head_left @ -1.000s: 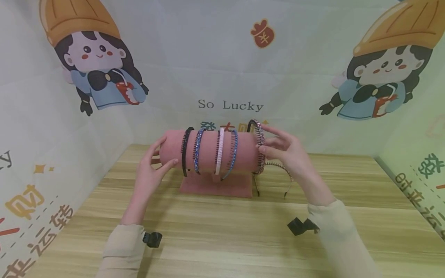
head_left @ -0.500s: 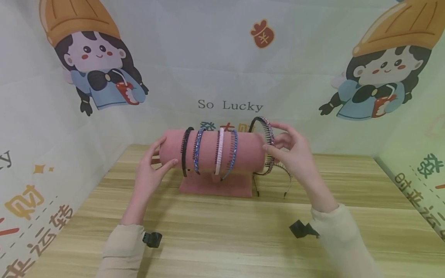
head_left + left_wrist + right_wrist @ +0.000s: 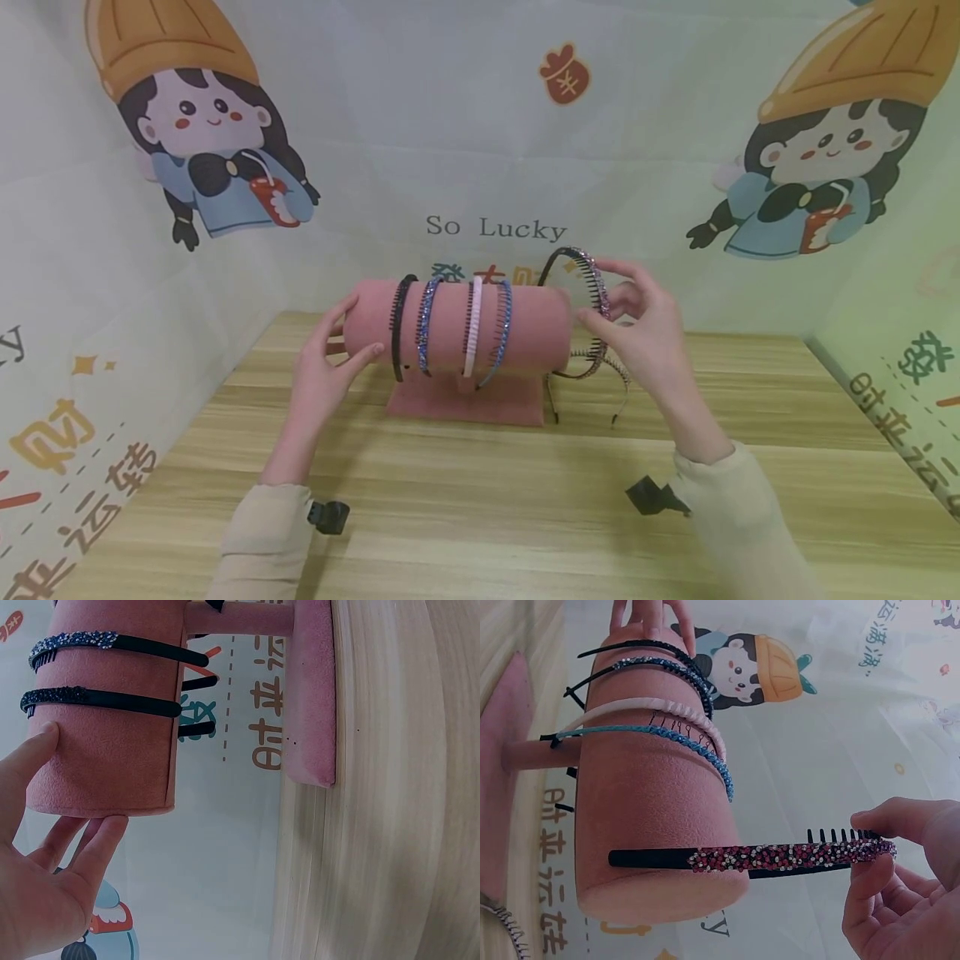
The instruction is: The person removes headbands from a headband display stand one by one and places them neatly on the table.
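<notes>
A pink fabric headband stand point(image 3: 536, 329), a horizontal roll on a flat base, bears several headbands. They are a black one point(image 3: 400, 329), a dark blue glittery one point(image 3: 426, 325), a white-pink one point(image 3: 473, 327) and a light blue braided one point(image 3: 505, 333). My left hand point(image 3: 322, 367) grips the roll's left end, thumb on the front; in the left wrist view its fingertips point(image 3: 112, 825) touch the end. My right hand point(image 3: 645, 325) pinches a pink-and-silver rhinestone headband point(image 3: 780, 857) at its crown, teeth facing the roll. That headband's legs still straddle the roll's right end.
A thin toothed headband point(image 3: 622, 379) stands on the wooden table point(image 3: 480, 517), behind and right of the stand's base point(image 3: 465, 404). A printed cloth backdrop point(image 3: 420, 108) rises behind and at both sides.
My right hand has drawn the rhinestone headband rightward, away from the roll's middle toward and partly past its right end. The left hand and the stand have stayed put.
</notes>
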`<state>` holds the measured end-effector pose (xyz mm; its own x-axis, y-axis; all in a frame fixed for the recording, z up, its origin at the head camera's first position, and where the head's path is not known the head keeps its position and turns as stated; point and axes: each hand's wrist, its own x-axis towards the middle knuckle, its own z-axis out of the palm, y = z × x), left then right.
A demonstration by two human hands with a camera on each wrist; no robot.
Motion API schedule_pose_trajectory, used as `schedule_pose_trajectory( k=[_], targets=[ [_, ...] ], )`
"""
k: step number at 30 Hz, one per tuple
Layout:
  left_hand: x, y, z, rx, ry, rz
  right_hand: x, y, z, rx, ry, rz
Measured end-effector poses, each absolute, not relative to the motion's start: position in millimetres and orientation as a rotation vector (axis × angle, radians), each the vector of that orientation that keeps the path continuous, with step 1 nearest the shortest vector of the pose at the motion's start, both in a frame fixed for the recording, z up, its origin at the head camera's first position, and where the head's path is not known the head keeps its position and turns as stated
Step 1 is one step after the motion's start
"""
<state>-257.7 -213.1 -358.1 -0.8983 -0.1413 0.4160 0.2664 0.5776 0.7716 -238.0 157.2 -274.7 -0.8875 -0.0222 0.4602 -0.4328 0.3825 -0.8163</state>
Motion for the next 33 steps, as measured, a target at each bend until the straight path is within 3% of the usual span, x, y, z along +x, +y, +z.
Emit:
schedule_pose_trajectory(
  k=[33],
  targets=[
    [-258, -213, -358, -0.086, -2.381, -1.273, -228, 184, -267, 0.273, -2.15, 1.465]
  ],
)
